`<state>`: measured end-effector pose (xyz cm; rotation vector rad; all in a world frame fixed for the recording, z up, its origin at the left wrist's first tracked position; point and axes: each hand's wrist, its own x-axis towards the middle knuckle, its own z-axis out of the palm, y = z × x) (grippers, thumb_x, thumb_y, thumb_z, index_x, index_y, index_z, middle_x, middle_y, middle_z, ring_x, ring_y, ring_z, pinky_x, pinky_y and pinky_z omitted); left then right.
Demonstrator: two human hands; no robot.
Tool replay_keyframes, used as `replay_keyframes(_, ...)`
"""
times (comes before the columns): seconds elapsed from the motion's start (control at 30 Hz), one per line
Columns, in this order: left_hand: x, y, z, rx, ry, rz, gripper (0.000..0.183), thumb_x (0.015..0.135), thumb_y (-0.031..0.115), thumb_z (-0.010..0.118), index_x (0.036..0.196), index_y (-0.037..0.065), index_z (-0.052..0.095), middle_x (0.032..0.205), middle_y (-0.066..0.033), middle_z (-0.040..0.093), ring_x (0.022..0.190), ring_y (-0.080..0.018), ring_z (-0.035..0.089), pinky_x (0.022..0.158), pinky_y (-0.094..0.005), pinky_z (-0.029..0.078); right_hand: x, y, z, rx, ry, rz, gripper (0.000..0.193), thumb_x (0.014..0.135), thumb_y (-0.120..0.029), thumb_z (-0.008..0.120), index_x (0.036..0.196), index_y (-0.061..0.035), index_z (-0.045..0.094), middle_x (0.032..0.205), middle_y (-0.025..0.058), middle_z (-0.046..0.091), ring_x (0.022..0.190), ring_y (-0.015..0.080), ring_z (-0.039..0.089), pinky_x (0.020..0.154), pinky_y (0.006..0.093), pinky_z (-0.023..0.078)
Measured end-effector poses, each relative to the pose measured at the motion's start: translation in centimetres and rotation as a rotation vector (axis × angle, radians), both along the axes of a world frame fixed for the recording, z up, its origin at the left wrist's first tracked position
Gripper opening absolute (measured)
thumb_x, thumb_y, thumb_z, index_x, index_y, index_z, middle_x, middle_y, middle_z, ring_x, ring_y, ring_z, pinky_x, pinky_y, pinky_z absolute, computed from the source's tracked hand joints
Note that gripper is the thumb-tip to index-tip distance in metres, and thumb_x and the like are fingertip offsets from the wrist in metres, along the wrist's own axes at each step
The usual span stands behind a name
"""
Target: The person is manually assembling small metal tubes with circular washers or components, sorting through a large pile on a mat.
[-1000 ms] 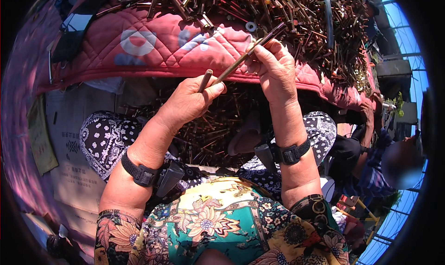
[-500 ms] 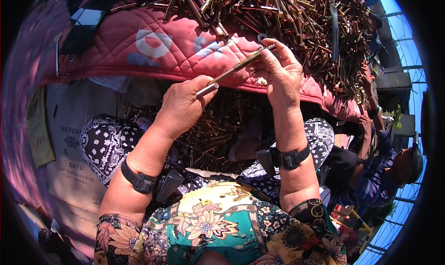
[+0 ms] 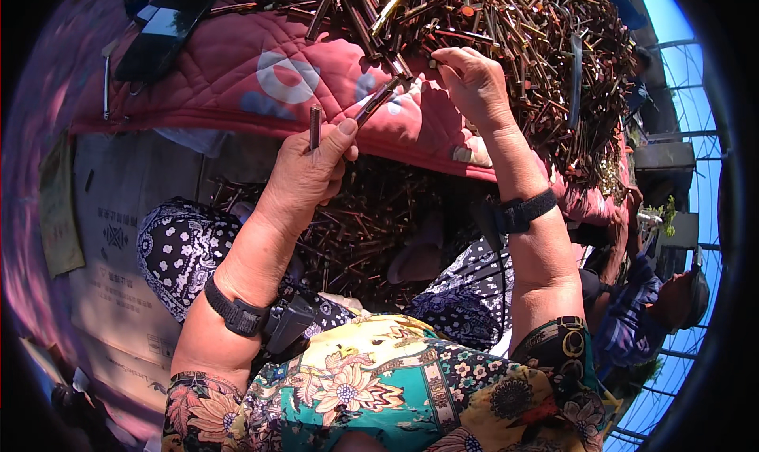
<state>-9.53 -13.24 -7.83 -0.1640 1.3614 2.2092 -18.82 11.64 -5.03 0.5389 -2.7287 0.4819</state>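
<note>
My left hand (image 3: 310,167) is closed round a long metal bolt (image 3: 375,106), which slants up and away from the thumb over the red quilted cloth. Its threaded part, seen earlier, is mostly hidden now. A second metal piece, a short shiny rod or tube (image 3: 315,126), sticks upright from the same fist. Beyond and to the right, my right hand (image 3: 478,84) hovers by the near edge of the metal pile. Its fingers are bent, with thumb and forefinger together at a small bright spot; what they pinch, if anything, is too small to name.
A large heap of bolts and tubes (image 3: 514,49) covers the quilted cloth (image 3: 213,73). A grey bar (image 3: 575,80) lies on the heap. More metal pieces (image 3: 356,231) lie below, between my knees. Flattened cardboard (image 3: 118,294) is at left. A co-worker (image 3: 652,302) sits at right.
My right hand has let go of the bolt's far end and moved up and right toward the heap. The left hand keeps the bolt, and the short rod now points upright.
</note>
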Motion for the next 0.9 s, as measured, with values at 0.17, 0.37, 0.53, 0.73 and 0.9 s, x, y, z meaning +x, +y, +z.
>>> replay_keyframes(0.17,-0.1,0.2,0.2,0.067,-0.028,-0.033,0.035,0.088,0.039,0.056,0.071,0.008,0.053,0.048,0.0103,0.027,0.038,-0.0012,0.021,0.036,-0.0195,0.014,-1.6,-0.2,0.0,0.664,-0.074,-0.005,0.018,0.079,-0.012,0.052,0.094,-0.0124,0.061,0.084,0.0097,0.059,0.079,0.0295,0.062,0.065,0.0398,0.051)
replay_keyframes(0.37,0.2,0.3,0.1,0.047,-0.061,-0.052,0.035,0.088,0.038,0.055,0.071,0.008,0.053,0.048,0.0105,0.027,0.038,-0.0011,0.02,0.036,-0.02,0.014,-2.0,-2.2,1.5,0.893,-0.136,0.114,0.016,0.08,-0.013,0.051,0.094,-0.0079,0.058,0.087,0.0124,0.061,0.079,0.0294,0.064,0.064,0.0396,0.052)
replay_keyframes(0.53,0.2,0.4,0.3,0.038,-0.038,-0.081,0.035,0.089,0.038,0.055,0.071,0.008,0.053,0.048,0.0104,0.028,0.038,-0.0009,0.021,0.036,-0.0198,0.015,0.8,-1.2,1.6,-0.006,-0.091,0.037,0.015,0.075,-0.012,0.059,0.086,-0.0032,0.053,0.065,0.0095,0.06,0.057,0.0223,0.062,0.053,0.033,0.05)
replay_keyframes(0.73,0.7,1.2,0.2,-0.036,-0.023,-0.183,0.037,0.088,0.04,0.056,0.07,0.008,0.053,0.048,0.0104,0.03,0.038,-0.0004,0.022,0.036,-0.0194,0.016,7.6,-2.4,2.1,-1.067,-0.651,0.04,0.017,0.09,-0.008,0.049,0.104,0.0012,0.051,0.077,0.0086,0.06,0.059,0.0135,0.062,0.046,0.0216,0.048)
replay_keyframes(0.9,1.2,1.7,0.2,-0.04,0.017,-0.26,0.037,0.087,0.04,0.057,0.07,0.007,0.053,0.048,0.0103,0.03,0.038,-0.0002,0.021,0.036,-0.0191,0.016,9.5,-1.9,2.4,-1.094,-0.705,0.108,0.019,0.09,-0.008,0.05,0.107,0.0006,0.048,0.087,0.0102,0.061,0.072,0.0188,0.065,0.062,0.0266,0.054)
